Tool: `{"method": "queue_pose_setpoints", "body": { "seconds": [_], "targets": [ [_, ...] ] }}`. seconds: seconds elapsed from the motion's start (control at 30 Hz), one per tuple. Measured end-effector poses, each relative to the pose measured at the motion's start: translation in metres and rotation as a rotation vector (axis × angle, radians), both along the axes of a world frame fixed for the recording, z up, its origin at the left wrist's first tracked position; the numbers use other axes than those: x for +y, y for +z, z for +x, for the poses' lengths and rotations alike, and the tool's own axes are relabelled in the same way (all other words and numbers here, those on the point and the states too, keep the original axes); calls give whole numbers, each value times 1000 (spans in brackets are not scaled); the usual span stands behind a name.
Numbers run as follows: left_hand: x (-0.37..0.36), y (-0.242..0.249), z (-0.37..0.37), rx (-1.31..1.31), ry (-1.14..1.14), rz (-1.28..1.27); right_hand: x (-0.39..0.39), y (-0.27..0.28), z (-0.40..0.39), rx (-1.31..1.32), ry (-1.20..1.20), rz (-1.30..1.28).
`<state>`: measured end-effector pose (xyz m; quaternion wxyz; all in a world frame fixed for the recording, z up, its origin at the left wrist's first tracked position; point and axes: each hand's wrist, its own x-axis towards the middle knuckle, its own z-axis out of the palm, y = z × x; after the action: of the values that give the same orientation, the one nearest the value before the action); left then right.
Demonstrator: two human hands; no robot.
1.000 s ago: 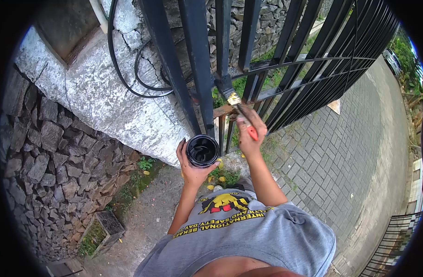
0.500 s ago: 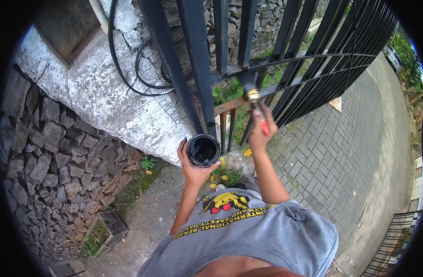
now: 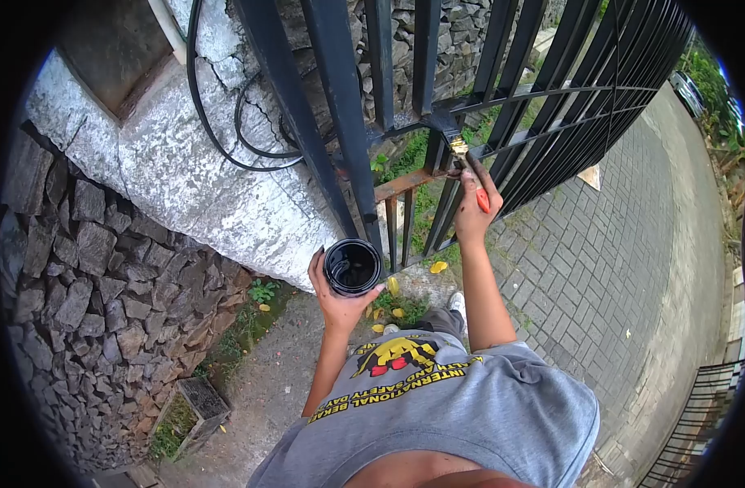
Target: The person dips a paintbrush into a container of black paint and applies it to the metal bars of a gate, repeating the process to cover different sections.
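Two hands in use, both ours, listed with what they carry.

Item, left hand (image 3: 333, 294): fingers wrapped around a small round paint can (image 3: 353, 267), held upright at chest height, mouth open to us, contents black and glossy. The can sits just in front of the lower end of a thick black bar of the gate.

Item, right hand (image 3: 471, 213): raised higher and further out than the left, closed around a paintbrush (image 3: 465, 159). Red handle end shows past our fingers; a metal ferrule shows above them; the dark bristles rest against a crossbar of the metal gate (image 3: 551, 89) where an upright meets it.

Item, gate: black bars fanning away to the right, with one rusty unpainted crossbar (image 3: 401, 185) low down, just beside the brush hand.

Item, surroundings: whitewashed pillar (image 3: 185, 179) to the left of the gate, with black cable (image 3: 226, 138) looped across it; rough stone wall (image 3: 71, 276) below and left; paved brick path (image 3: 608, 260) to the right; yellow fallen leaves (image 3: 393, 299) on the ground near our feet; small grated drain box (image 3: 195, 403) at the foot of the wall. We wear a grey printed T-shirt (image 3: 445, 415).
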<state>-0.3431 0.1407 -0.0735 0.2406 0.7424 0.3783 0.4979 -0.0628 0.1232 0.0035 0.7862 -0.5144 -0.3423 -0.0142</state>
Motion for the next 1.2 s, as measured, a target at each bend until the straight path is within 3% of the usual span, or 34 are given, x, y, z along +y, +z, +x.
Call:
{"method": "queue_pose_setpoints", "body": {
  "seconds": [0.07, 0.17, 0.37, 0.43, 0.57, 0.7, 0.77, 0.83, 0.9, 0.97, 1.07, 1.1, 1.2],
  "targets": [
    [-1, -2, 0, -28, -1, -19, -3, 4, -14, -14, 20, 35],
    [0, -3, 0, -33, -7, -19, -12, 9, -20, -521, 43, -132],
    [5, -2, -5, -10, -6, 32, -13, 100, 26, -481, 8, 27],
    [2, -4, -5, -47, 14, 17, -11, 125, 42, -712, -136, -1],
    [3, -3, -8, -50, 16, 40, -20, 137, 58, -993, 6, -242],
    [4, -2, -11, -86, 38, 9, -29, 125, 78, -1087, 290, -431],
    [4, -2, -14, -64, 56, -6, -30, 142, 88, -1033, 303, -476],
    [4, -2, -11, -72, 56, 0, -25, 167, 94, -984, 207, -312],
    [3, 2, -7, -56, 64, 18, -21, 190, 93, -1106, -75, -147],
    [2, 3, -2, -67, 70, -1, -19, 188, 102, -1070, 64, -160],
    [-4, 2, 3, -71, 87, -11, -19, 171, 118, -1056, 434, -420],
    [-4, 1, 6, -74, 98, -8, -17, 164, 121, -1073, 424, -500],
    [-7, -3, 16, -123, 111, -52, -11, 162, 132, -1049, 345, -285]
  ]
}}
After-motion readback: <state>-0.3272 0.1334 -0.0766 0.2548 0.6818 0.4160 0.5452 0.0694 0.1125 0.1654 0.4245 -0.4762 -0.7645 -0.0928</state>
